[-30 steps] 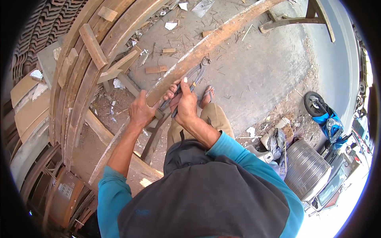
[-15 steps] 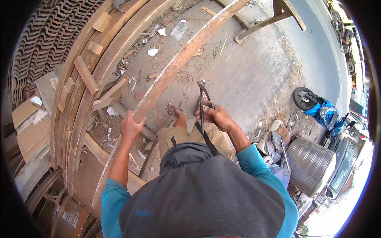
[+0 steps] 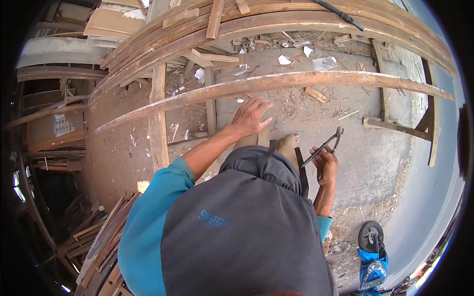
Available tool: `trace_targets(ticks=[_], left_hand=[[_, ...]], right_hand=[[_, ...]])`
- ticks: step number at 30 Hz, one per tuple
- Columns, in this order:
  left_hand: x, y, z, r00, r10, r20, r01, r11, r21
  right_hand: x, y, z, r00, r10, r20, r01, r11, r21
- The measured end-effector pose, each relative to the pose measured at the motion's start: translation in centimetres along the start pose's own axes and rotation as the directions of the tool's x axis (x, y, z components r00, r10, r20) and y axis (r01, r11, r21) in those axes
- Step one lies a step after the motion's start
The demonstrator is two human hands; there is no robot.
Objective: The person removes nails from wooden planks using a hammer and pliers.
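My left hand (image 3: 252,117) is just on the near side of a long wooden beam (image 3: 296,79), its thumb and fingers apart. Whether the fingertips touch the beam's lower edge I cannot tell. The beam is worn, with whitish flakes along one edge, and runs across the view in front of me. In my right hand (image 3: 326,165) is a pair of pincers (image 3: 337,135), jaws pointing forward, handles spread somewhat. The fingers are wrapped round the handles, and the jaws have nothing in them.
Several planks (image 3: 276,24) lie stacked beyond the beam, with a dark bar tool (image 3: 340,15) on top. Wooden trestle legs (image 3: 158,118) stand at left, others (image 3: 432,113) at right. Nails and scraps litter the concrete floor. A blue motorbike (image 3: 374,264) stands at lower right.
The view has turned left, so the beam now lies nearly level across it. My left hand has let go of the beam. The pincers remain in my right hand.
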State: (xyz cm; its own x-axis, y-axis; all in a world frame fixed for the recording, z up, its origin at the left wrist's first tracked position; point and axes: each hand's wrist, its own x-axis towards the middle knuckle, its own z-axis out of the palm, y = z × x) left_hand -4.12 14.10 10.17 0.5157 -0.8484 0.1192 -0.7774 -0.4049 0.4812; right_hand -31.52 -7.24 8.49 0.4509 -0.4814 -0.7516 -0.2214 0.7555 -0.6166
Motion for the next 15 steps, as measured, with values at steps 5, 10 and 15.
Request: trace_targets(ticks=[5, 10, 15], left_hand=[[-2.3, 2.9, 3.1, 0.978, -0.204, 0.049, 0.209, 0.971, -0.119], [-3.3, 1.5, 2.2, 0.921, -0.343, -0.183, 0.332, 0.939, -0.087], [-1.6, 0.0, 1.3, 0.867, -0.400, -0.295, 0.443, 0.892, 0.091]], right_hand=[[0.7, -7.0, -4.7, 0.986, -0.168, 0.002, 0.168, 0.983, -0.073], [2.2, -7.1, -9.8, 0.970, -0.202, -0.133, 0.189, 0.977, -0.103], [3.2, -1.9, -13.5, 0.978, 0.002, -0.210, 0.028, 0.990, 0.141]])
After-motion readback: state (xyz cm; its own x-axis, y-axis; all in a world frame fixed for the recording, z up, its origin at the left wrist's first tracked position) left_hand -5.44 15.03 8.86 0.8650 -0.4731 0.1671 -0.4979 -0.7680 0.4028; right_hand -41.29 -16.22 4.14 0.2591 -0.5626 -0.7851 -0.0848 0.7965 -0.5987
